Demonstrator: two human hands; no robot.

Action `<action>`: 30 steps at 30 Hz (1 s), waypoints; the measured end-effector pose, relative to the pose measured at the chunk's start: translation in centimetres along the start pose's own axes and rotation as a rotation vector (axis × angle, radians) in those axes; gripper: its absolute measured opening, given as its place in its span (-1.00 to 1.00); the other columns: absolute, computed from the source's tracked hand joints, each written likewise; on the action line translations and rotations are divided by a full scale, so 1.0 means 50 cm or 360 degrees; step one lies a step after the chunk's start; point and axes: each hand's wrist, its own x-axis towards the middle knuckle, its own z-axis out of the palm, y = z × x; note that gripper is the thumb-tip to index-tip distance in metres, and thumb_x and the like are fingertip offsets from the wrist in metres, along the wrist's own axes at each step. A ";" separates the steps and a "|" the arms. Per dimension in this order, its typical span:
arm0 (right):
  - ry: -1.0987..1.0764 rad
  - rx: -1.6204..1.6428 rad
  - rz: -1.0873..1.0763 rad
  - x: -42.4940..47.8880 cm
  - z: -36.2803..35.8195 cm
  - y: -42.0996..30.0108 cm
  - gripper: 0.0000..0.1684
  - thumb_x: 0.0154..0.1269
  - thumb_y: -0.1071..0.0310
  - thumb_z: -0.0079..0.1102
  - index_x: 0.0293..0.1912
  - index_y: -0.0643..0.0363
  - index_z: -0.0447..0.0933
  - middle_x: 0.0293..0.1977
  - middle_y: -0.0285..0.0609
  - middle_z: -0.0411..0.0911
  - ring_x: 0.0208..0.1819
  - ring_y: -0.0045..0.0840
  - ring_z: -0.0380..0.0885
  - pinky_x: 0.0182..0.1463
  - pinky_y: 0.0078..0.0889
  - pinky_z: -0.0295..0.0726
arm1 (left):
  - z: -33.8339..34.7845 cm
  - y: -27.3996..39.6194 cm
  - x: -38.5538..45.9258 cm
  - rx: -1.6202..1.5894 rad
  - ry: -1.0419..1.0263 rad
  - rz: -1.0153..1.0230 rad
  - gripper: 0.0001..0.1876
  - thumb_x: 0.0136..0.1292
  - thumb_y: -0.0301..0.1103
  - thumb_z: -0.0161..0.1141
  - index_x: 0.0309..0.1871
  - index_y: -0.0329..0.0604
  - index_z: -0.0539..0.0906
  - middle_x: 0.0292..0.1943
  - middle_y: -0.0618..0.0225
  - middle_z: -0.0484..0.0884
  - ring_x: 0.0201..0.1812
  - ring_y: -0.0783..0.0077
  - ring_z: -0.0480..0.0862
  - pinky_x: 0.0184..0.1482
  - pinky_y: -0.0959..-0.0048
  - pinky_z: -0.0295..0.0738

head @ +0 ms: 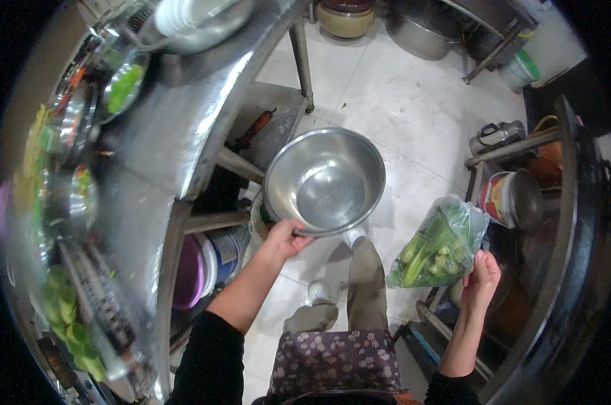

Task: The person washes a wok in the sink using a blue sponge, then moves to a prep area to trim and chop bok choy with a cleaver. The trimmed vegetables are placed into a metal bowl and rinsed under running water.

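Observation:
My left hand (288,240) grips the near rim of a wide stainless steel bowl (330,192), thumb on the inside. The bowl is empty, tilted a little towards me, and held over the tiled floor. Out to the right, my right hand (482,272) pinches the side of a clear plastic bag (442,243). Green leafy vegetables with pale stalk ends show through the plastic. Bag and bowl hang apart from each other.
A steel worktable (153,131) runs along the left, with a bowl of chopped greens (124,88) and leafy greens (75,329). Its lower shelf holds a purple and white tub (194,273). At right stands a rack (513,147) with a printed bucket (500,197). A large pot (422,38) sits ahead.

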 end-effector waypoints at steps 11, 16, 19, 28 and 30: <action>-0.0560 -0.0031 -0.0221 0.412 0.258 0.349 -0.60 0.35 0.31 0.17 -0.61 0.09 0.31 -0.61 -0.47 0.19 -0.68 -0.81 0.12 -0.66 -0.70 0.11 | 0.001 0.268 0.478 -0.0208 0.0171 0.0528 -0.70 0.05 -0.61 0.04 -0.08 -0.39 0.46 -0.10 0.04 0.55 -0.09 0.04 0.64 0.05 0.10 0.63; -0.0800 0.0166 -0.0269 0.485 0.338 0.493 -0.61 0.33 0.29 0.18 -0.60 0.09 0.32 -0.57 -0.47 0.21 -0.64 -0.83 0.13 -0.65 -0.72 0.09 | -0.045 0.312 0.574 -0.0560 -0.0150 0.0808 -0.69 0.12 -0.60 0.04 -0.02 -0.40 0.43 0.00 -0.02 0.50 0.05 -0.03 0.57 0.10 0.02 0.61; -0.0810 0.0184 -0.0160 0.498 0.366 0.549 -0.61 0.33 0.29 0.18 -0.60 0.08 0.33 -0.59 -0.48 0.22 -0.66 -0.83 0.13 -0.66 -0.73 0.08 | -0.016 0.316 0.557 -0.0868 -0.0123 0.0913 -0.66 0.20 -0.50 0.14 0.02 -0.42 0.39 0.00 -0.06 0.48 0.06 -0.05 0.57 0.10 -0.02 0.60; -0.1009 0.0242 0.0230 0.455 0.404 0.636 -0.63 0.32 0.33 0.20 -0.58 0.09 0.33 -0.59 -0.48 0.22 -0.66 -0.84 0.12 -0.66 -0.73 0.08 | 0.115 0.399 0.333 0.0552 -0.0005 0.1781 -0.78 0.29 -0.32 0.14 -0.14 -0.30 0.58 -0.18 0.07 0.65 -0.07 0.25 0.64 0.02 0.23 0.61; -0.1059 0.0193 0.0198 0.450 0.413 0.646 -0.63 0.32 0.33 0.20 -0.58 0.10 0.32 -0.58 -0.48 0.21 -0.63 -0.83 0.12 -0.62 -0.72 0.07 | 0.140 0.468 0.338 0.0274 0.0000 0.1607 -0.75 0.20 -0.29 0.24 -0.16 -0.22 0.49 -0.24 0.17 0.51 -0.14 0.20 0.56 0.02 0.23 0.56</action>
